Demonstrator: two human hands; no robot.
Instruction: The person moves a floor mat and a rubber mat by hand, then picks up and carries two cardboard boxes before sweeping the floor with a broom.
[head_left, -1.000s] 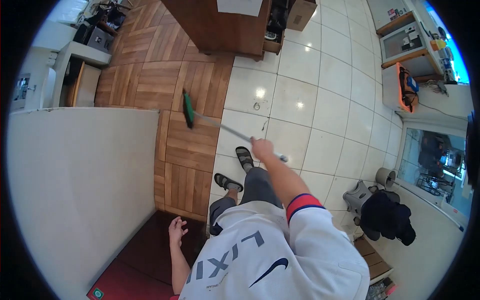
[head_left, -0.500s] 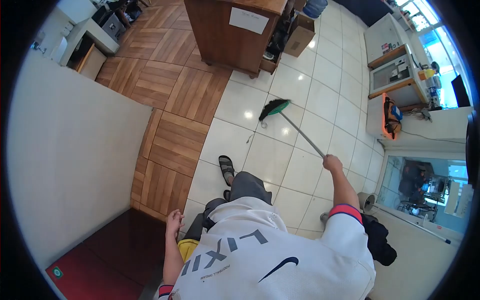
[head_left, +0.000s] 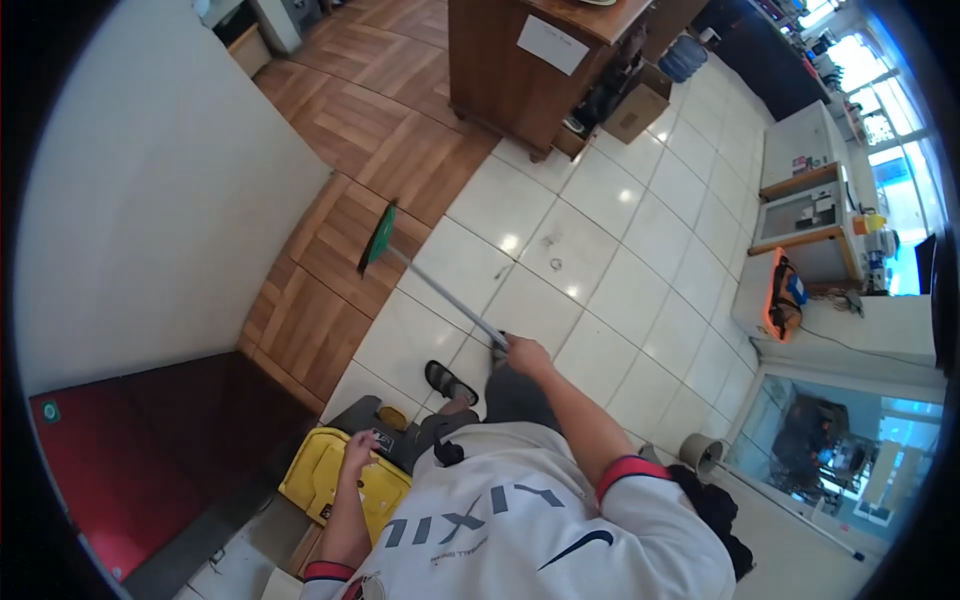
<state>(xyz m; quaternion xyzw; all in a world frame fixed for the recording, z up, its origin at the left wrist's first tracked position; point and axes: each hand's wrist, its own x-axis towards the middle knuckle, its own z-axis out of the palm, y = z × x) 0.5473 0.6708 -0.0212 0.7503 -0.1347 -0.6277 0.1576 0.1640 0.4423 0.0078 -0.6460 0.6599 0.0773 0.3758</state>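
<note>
My right hand (head_left: 528, 355) is wrapped round the end of the grey handle of a broom (head_left: 447, 292). Its green and black head (head_left: 379, 240) is over the wood-patterned floor, close to the end of the pale partition. Down by my left side, my left hand (head_left: 361, 448) hangs with loosely bent fingers and nothing in it. Below that hand is a yellow plastic panel (head_left: 325, 472) with a dark grey part (head_left: 365, 415) beside it. A dark curl of debris (head_left: 503, 271) and a small ring-shaped bit (head_left: 555, 265) lie on the white tiles.
A pale partition (head_left: 180, 170) stands at left, above a dark red surface (head_left: 130, 460). Ahead are a wooden cabinet (head_left: 500, 75), a cardboard box (head_left: 636, 105) and a water jug (head_left: 683, 60). A grey bin (head_left: 702, 452) sits by the glass door at right.
The broom has swung left from the white tiles onto the wood-patterned floor, my right hand moving across my front. My view has shifted, showing more of the yellow panel.
</note>
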